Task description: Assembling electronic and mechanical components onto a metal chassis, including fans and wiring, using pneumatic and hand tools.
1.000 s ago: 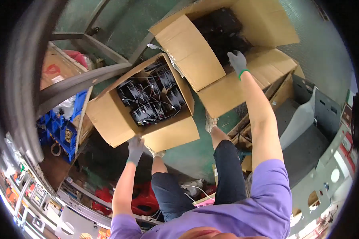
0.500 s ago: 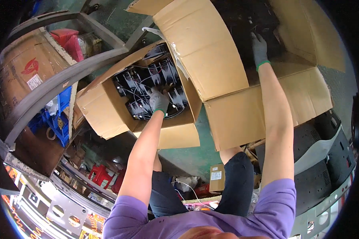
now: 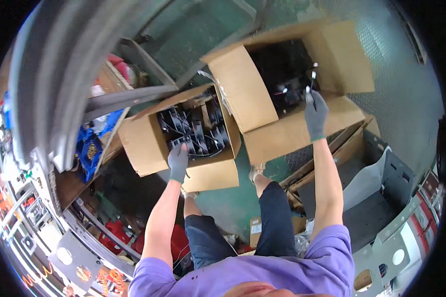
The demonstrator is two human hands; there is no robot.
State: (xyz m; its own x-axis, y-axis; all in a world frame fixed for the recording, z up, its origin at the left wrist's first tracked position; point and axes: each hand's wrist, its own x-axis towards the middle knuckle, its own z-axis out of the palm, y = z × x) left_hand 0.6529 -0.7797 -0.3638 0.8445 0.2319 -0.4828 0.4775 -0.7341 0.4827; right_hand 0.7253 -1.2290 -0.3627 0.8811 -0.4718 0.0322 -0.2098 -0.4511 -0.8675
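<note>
My right hand (image 3: 316,116), in a grey glove, is raised over the near edge of the right cardboard box (image 3: 282,143). Its fingers pinch a thin black cable (image 3: 312,81) with white connector ends. Dark parts (image 3: 277,64) lie inside that box, too dim to make out. My left hand (image 3: 178,161), also gloved, is closed at the near edge of the left cardboard box (image 3: 142,143). A dark strand shows beside it, but what its fingers hold is hidden. Black fan-like parts (image 3: 198,131) with loose cables fill the left box.
A grey metal frame (image 3: 114,103) stands left of the boxes, by blue bins (image 3: 88,151) of small parts. Black metal panels (image 3: 364,213) lean at the right. Both open boxes have flaps sticking out. A small carton (image 3: 255,230) sits near my legs.
My right hand has come up out of the right box with the cable. My left hand has drawn back from the fan-like parts to the box's near edge. The view has shifted.
</note>
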